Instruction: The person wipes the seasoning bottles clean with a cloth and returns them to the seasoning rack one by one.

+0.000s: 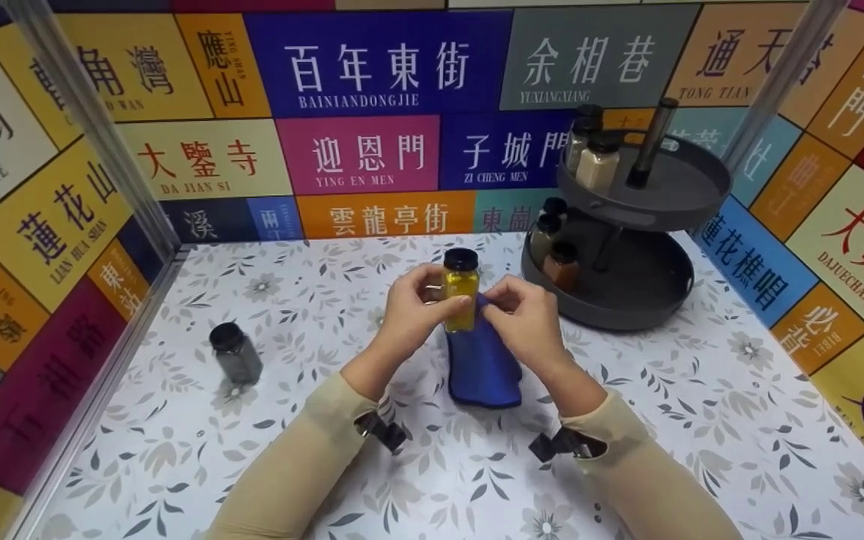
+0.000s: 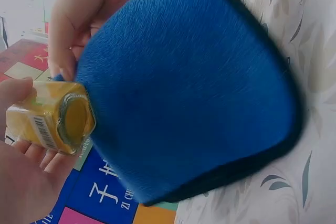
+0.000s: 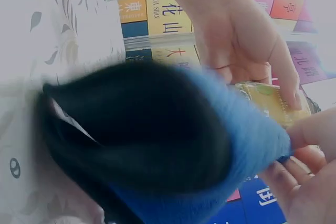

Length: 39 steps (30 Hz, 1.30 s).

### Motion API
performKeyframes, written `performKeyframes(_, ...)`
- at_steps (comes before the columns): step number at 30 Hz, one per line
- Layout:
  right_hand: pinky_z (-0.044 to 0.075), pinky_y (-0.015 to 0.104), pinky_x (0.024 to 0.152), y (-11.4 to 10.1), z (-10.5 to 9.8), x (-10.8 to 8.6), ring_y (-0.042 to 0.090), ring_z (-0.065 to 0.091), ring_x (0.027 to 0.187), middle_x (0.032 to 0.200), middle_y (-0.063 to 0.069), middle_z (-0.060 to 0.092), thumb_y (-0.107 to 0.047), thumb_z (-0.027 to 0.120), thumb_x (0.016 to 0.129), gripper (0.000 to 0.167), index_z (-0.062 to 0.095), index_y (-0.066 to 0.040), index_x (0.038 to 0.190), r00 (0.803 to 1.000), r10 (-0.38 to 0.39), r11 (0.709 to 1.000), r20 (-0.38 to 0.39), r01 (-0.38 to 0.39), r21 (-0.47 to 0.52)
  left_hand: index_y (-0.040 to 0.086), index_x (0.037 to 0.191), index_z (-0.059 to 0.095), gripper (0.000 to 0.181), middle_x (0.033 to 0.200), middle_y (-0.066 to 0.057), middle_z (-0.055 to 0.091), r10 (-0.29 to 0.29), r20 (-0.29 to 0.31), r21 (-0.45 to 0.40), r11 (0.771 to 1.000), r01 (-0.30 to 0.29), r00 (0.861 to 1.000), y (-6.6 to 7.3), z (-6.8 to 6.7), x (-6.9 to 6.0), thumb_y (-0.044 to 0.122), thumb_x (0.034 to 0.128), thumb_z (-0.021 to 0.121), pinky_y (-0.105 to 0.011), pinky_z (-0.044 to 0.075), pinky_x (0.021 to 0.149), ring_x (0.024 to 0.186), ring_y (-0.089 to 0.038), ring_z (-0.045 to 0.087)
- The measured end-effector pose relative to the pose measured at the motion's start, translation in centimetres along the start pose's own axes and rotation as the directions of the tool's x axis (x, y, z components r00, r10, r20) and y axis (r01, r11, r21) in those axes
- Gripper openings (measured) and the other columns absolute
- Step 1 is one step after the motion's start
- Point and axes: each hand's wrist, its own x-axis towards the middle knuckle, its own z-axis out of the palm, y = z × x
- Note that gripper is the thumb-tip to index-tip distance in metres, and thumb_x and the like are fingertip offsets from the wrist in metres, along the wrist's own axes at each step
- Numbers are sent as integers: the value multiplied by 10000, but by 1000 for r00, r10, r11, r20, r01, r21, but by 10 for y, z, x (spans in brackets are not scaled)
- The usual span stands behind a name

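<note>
My left hand (image 1: 413, 306) grips a glass jar (image 1: 461, 292) with yellow contents and a black lid, holding it upright above the table. The left wrist view shows the jar's base and a barcode label (image 2: 44, 131). Close beside it, my right hand (image 1: 528, 321) pinches one end of a blue cloth (image 1: 484, 367) with dark edging. From there the cloth hangs down, its fuzzy blue face (image 2: 194, 87) toward the left wrist camera. Its dark, folded side (image 3: 142, 124) shows blurred in the right wrist view. The cloth's pinched end is right by the jar.
Off to the left, another black-lidded jar (image 1: 236, 358) stands on the floral-patterned table (image 1: 169, 457); its contents look dark green in the right wrist view. A dark two-tier round rack (image 1: 657, 289) at the back right holds several jars. Printed panels (image 1: 372, 67) wall the table in.
</note>
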Motion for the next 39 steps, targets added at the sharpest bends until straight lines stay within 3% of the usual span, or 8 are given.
performKeyframes(7,629,229,800,0,-2,2,149,789,937,984,104,793,38,772,903,71,758,-20,942,980,-71,977,-187,106,185,72,1238,713,425,1158,-129,748,-52,94,2,999,52,994,-1,4,-3,183,864,882,-379,642,911,1004,-249,788)
performKeyframes(12,640,264,851,-2,-2,2,155,789,993,1051,172,783,60,760,914,57,736,30,957,960,-154,946,-233,211,244,73,1235,722,425,1163,-128,760,-57,96,12,998,56,994,-2,5,-3,184,859,885,-382,648,897,983,-247,795)
performKeyframes(18,639,244,813,-4,-2,1,215,800,990,984,135,781,89,760,881,95,754,3,922,970,-179,964,-163,206,165,72,1214,720,428,1144,-123,758,-46,36,39,998,44,998,-2,4,-3,205,844,890,-375,648,889,971,-236,783)
performKeyframes(24,638,241,757,1,0,2,194,797,911,951,99,791,59,766,862,101,746,-39,873,995,-101,989,-26,104,105,52,1218,711,423,1134,-135,748,-6,-20,4,1000,6,1000,-1,-1,-1,181,852,880,-362,638,902,988,-233,769)
performKeyframes(31,598,227,708,7,6,-1,126,739,766,849,90,790,42,750,843,98,730,-54,835,989,-59,998,134,54,42,48,1257,712,434,1166,-138,761,42,-61,8,999,-41,997,4,-9,2,189,879,871,-373,635,916,1019,-232,761)
performKeyframes(34,577,228,694,8,7,-2,118,707,718,824,80,785,34,747,826,102,727,-66,821,987,-51,999,154,49,15,52,1268,709,437,1193,-134,755,45,-67,12,999,-45,997,6,-10,2,196,887,869,-392,631,947,1051,-243,763)
performKeyframes(39,585,234,692,5,6,-2,138,718,726,826,60,792,21,756,829,109,739,-86,816,994,-54,998,90,55,-6,54,1274,699,430,1200,-133,751,38,-50,18,999,-37,998,6,-8,1,198,900,854,-376,630,936,1043,-237,761)
